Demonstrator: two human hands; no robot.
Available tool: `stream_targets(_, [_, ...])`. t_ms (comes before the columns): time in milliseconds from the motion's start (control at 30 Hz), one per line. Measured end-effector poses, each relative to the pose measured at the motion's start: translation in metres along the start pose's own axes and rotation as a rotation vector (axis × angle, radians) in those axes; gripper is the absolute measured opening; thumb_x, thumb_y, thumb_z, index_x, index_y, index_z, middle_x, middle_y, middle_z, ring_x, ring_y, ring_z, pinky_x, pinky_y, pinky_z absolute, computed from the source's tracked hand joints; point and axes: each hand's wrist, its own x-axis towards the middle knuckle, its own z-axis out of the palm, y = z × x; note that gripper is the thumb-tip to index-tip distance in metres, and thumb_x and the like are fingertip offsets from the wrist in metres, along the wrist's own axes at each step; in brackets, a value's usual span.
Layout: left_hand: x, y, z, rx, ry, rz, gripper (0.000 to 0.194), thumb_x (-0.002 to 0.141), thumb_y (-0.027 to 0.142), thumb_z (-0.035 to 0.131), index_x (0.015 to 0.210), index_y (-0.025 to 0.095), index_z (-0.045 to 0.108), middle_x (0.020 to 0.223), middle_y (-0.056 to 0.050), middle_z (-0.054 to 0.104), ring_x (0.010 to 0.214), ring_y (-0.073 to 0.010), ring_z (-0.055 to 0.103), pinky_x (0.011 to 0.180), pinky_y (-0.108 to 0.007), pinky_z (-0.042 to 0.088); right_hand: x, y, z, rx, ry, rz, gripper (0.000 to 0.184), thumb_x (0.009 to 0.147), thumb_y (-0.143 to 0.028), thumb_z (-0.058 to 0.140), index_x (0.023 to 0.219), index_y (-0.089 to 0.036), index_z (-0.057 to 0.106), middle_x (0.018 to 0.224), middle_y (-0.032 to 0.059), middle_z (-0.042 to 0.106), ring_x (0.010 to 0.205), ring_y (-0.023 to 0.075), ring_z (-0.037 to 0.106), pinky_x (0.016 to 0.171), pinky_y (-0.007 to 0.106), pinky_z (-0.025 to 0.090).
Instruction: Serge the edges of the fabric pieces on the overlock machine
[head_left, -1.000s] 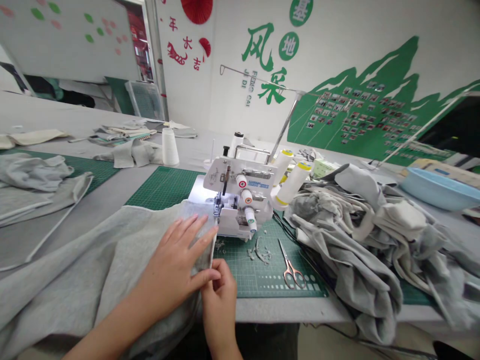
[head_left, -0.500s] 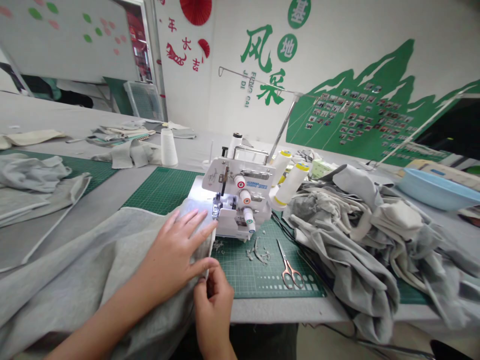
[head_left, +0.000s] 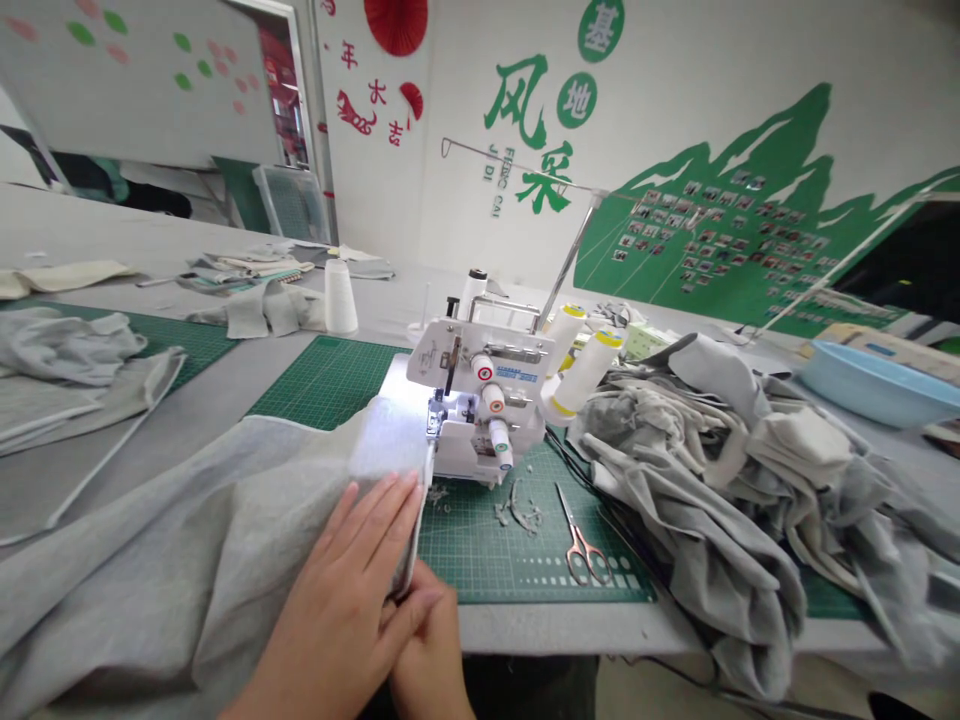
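Observation:
A white overlock sewing machine stands on a green cutting mat, its lamp lighting the needle area. A large grey fabric runs from the lower left up under the machine's presser foot. My left hand lies flat on the fabric near its right edge, fingers stretched toward the machine. My right hand sits just below and right of it, fingers pinched on the fabric's edge at the table front.
Scissors and thread scraps lie on the mat right of the machine. A heap of grey garments fills the right side. A light blue basin stands far right. A white thread cone and more cloth lie at the back left.
Both hands have slid back toward me along the fabric's edge, away from the presser foot. The fabric's lit end now lies uncovered before the machine.

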Motion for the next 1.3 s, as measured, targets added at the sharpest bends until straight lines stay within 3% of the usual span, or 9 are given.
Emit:
stream_targets(200, [0.004, -0.001, 0.002, 0.004, 0.005, -0.026, 0.066, 0.093, 0.042, 0.056, 0.150, 0.013, 0.040, 0.154, -0.012, 0.046, 0.143, -0.0279, 0.040, 0.123, -0.045, 0.018, -0.005, -0.003, 0.005, 0.003, -0.015, -0.015, 0.019, 0.080, -0.023, 0.053, 0.084, -0.015, 0.069, 0.072, 0.0024, 0.061, 0.070, 0.0163, 0.045, 0.062, 0.026, 0.041])
stream_targets(433, [0.003, 0.000, 0.001, -0.016, 0.011, -0.034, 0.064, 0.092, 0.037, 0.057, 0.149, 0.014, 0.040, 0.153, -0.011, 0.048, 0.142, -0.0285, 0.042, 0.122, -0.046, 0.021, -0.004, 0.014, 0.000, -0.037, 0.082, 0.029, 0.006, 0.077, -0.024, 0.056, 0.077, -0.018, 0.057, 0.068, -0.0032, 0.049, 0.065, 0.0134, 0.037, 0.057, 0.025, 0.035])
stream_targets(567, [0.005, -0.001, 0.001, -0.015, 0.012, -0.029, 0.064, 0.091, 0.036, 0.057, 0.149, 0.013, 0.041, 0.153, -0.012, 0.048, 0.142, -0.0279, 0.041, 0.123, -0.045, 0.020, -0.004, 0.018, -0.001, -0.050, 0.135, 0.014, 0.004, 0.077, -0.024, 0.055, 0.077, -0.020, 0.054, 0.068, -0.0037, 0.050, 0.065, 0.0144, 0.042, 0.061, 0.026, 0.038])
stream_targets(700, [0.007, -0.002, 0.002, -0.016, 0.003, -0.035, 0.064, 0.091, 0.035, 0.057, 0.149, 0.013, 0.040, 0.152, -0.012, 0.048, 0.141, -0.0287, 0.042, 0.121, -0.047, 0.023, -0.003, 0.018, -0.003, -0.047, 0.161, 0.030, 0.012, 0.083, -0.031, 0.057, 0.081, -0.019, 0.056, 0.070, -0.0016, 0.056, 0.067, 0.0168, 0.050, 0.064, 0.027, 0.041])
stream_targets(1033, [0.012, -0.003, 0.002, -0.029, -0.024, -0.057, 0.060, 0.093, 0.035, 0.056, 0.148, 0.017, 0.040, 0.152, -0.011, 0.048, 0.142, -0.0291, 0.041, 0.120, -0.051, 0.023, -0.005, 0.023, -0.003, 0.005, 0.153, 0.025, 0.032, 0.089, -0.044, 0.055, 0.069, -0.020, 0.048, 0.066, -0.0020, 0.046, 0.066, 0.0151, 0.038, 0.059, 0.027, 0.037])
stream_targets(1300, [0.019, -0.007, 0.003, -0.049, -0.006, -0.074, 0.055, 0.094, 0.038, 0.056, 0.143, 0.017, 0.048, 0.147, -0.013, 0.053, 0.138, -0.0312, 0.046, 0.119, -0.054, 0.027, -0.004, 0.027, -0.007, -0.124, 0.325, 0.063, 0.050, 0.090, -0.059, 0.054, 0.059, -0.019, 0.051, 0.062, -0.0006, 0.050, 0.063, 0.0152, 0.040, 0.057, 0.027, 0.041])
